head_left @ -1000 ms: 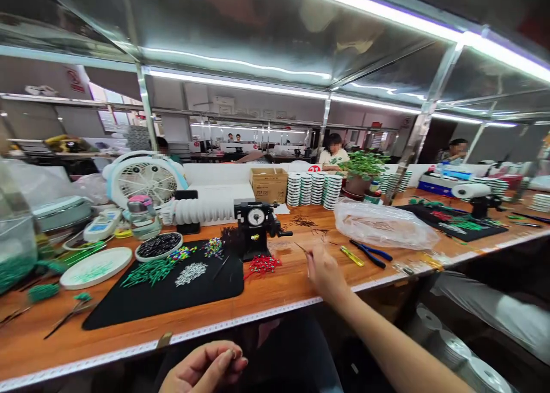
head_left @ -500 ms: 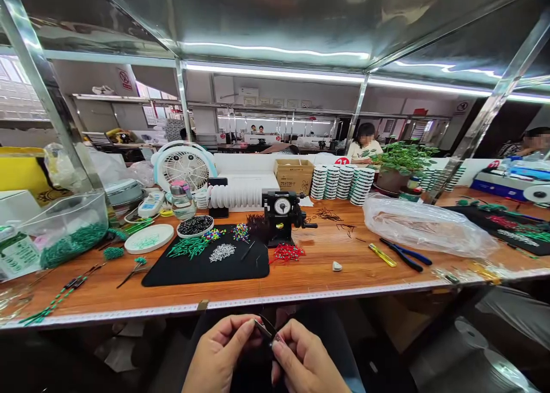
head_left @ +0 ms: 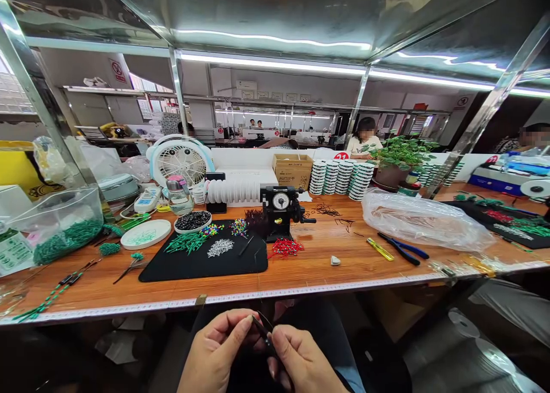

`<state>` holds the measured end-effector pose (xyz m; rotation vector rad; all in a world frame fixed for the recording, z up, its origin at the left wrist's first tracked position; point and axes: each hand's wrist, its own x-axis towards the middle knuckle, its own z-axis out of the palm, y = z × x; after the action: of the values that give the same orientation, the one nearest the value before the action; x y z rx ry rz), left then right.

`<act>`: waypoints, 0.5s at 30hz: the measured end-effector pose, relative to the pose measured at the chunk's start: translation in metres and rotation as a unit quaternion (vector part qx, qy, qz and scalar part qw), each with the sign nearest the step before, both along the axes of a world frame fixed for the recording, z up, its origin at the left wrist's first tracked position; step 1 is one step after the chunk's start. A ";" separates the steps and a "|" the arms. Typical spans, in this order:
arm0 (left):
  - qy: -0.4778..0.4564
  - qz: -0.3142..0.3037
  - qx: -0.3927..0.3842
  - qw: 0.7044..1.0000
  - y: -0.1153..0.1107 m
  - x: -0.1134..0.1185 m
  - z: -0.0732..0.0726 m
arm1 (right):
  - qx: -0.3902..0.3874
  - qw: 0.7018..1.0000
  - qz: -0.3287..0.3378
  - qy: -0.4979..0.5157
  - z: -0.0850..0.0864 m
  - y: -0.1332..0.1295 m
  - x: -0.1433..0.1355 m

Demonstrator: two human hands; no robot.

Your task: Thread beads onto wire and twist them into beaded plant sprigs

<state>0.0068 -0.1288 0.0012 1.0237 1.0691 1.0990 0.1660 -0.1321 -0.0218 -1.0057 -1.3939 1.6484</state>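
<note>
Below the table's front edge, my left hand [head_left: 220, 347] pinches one end of a slim dark piece [head_left: 262, 331] between thumb and forefinger. Close on its right, my right hand [head_left: 303, 356] grips the lower end, with the thumb laid on top. A thin dark loop, like a cord, arches between the fingertips; its exact kind is too small to make out. Beyond the hands lies a black mat [head_left: 189, 271] bearing green cord pieces [head_left: 185, 242], silvery beads [head_left: 220, 247] and coloured beads [head_left: 239, 227].
A black winding machine [head_left: 281, 209] with a crank stands behind red pieces [head_left: 287, 247]. Blue-handled pliers [head_left: 404, 250] and a yellow tool [head_left: 380, 249] lie rightward. Further back are a fan [head_left: 181, 159], stacked spools [head_left: 339, 180] and a plastic bag [head_left: 425, 218]. A person sits behind the table.
My right thumb has shifted up onto the dark piece, and the right fingers have changed their hold. The left hand keeps its pinch. The whole view has moved slightly.
</note>
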 end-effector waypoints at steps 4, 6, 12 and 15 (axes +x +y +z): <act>0.083 -0.006 0.053 0.995 -0.004 -0.002 0.009 | -0.070 0.996 0.029 0.046 0.000 0.000 -0.004; 0.102 -0.011 0.068 0.992 -0.005 -0.002 0.013 | -0.066 0.996 0.031 0.059 -0.001 0.001 -0.005; 0.114 -0.006 0.077 0.991 -0.005 -0.001 0.018 | -0.028 0.996 0.043 0.078 -0.009 0.006 -0.005; 0.124 -0.005 0.077 0.989 -0.004 0.000 0.016 | -0.005 0.996 0.042 0.076 -0.013 0.003 -0.008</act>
<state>0.0063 -0.1331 0.0177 1.3139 1.1869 1.0789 0.1581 -0.1293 -0.0350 -0.8186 -1.3433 1.7550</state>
